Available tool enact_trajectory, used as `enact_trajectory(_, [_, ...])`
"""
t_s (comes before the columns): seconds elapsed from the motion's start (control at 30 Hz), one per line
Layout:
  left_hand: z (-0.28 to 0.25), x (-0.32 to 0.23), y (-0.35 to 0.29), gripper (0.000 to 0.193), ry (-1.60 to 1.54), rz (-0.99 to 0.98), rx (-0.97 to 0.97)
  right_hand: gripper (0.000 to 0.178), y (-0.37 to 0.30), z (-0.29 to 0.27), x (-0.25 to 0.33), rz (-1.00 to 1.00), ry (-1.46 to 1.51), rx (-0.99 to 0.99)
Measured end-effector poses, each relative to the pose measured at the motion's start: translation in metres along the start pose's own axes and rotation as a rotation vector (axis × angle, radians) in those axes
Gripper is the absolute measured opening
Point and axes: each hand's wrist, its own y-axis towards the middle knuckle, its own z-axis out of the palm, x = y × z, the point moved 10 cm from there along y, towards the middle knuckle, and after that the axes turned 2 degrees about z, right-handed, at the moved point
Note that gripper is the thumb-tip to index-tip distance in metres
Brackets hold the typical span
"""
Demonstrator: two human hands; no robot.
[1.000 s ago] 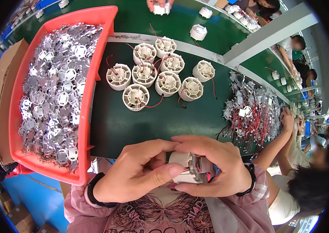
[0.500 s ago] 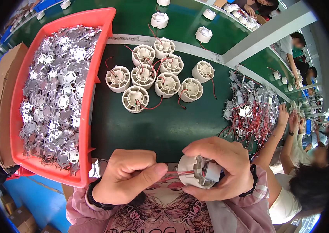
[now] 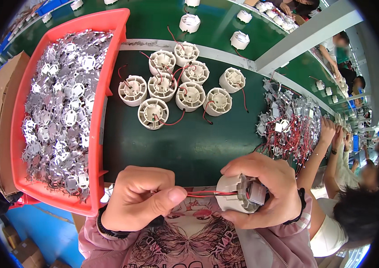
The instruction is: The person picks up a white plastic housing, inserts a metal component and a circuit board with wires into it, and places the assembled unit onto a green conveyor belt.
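Wires [image 3: 202, 194] run taut from our left hand [image 3: 141, 197], its thumb and finger pinched together on them, rightward into the white housing [image 3: 230, 195], around which our right hand's [image 3: 273, 186] fingers clamp. The step in hand seems to be wire straightening; the next move likely calls for a gentle pull, housing steady.

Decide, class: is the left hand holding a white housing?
No, the left hand pinches red wires, while the right hand holds the white housing.
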Motion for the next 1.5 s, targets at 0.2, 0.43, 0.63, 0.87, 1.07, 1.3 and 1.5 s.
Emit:
enact_trajectory(0.2, [-0.004,-0.004,0.002,0.040,0.253,-0.007,-0.088,0.050,-0.001,-0.005,0.005,-0.045,-0.040,-0.012])
enact_trajectory(0.43, [-0.002,-0.028,0.004,0.016,0.453,0.167,-0.146,0.055,-0.009,-0.004,-0.004,0.033,0.042,0.100])
enact_trajectory(0.63, [0.015,-0.030,0.001,0.017,0.367,0.219,0.008,0.054,-0.014,-0.010,-0.011,0.001,0.145,0.146])
enact_trajectory(0.87, [0.007,-0.019,0.006,0.012,0.141,0.176,-0.039,0.053,-0.014,-0.007,-0.015,0.015,0.189,0.191])
enact_trajectory(1.07, [0.014,-0.023,0.013,0.038,-0.090,0.339,-0.152,0.054,-0.009,0.004,-0.015,0.003,0.171,0.209])
enact_trajectory(1.3, [0.033,0.018,0.029,0.039,-1.125,-0.014,-0.039,0.053,-0.007,-0.003,0.000,-0.109,0.111,0.049])
enact_trajectory(1.5, [0.034,0.014,0.020,0.029,-0.628,-0.033,0.085,0.050,-0.009,-0.012,0.001,-0.076,0.127,-0.022])
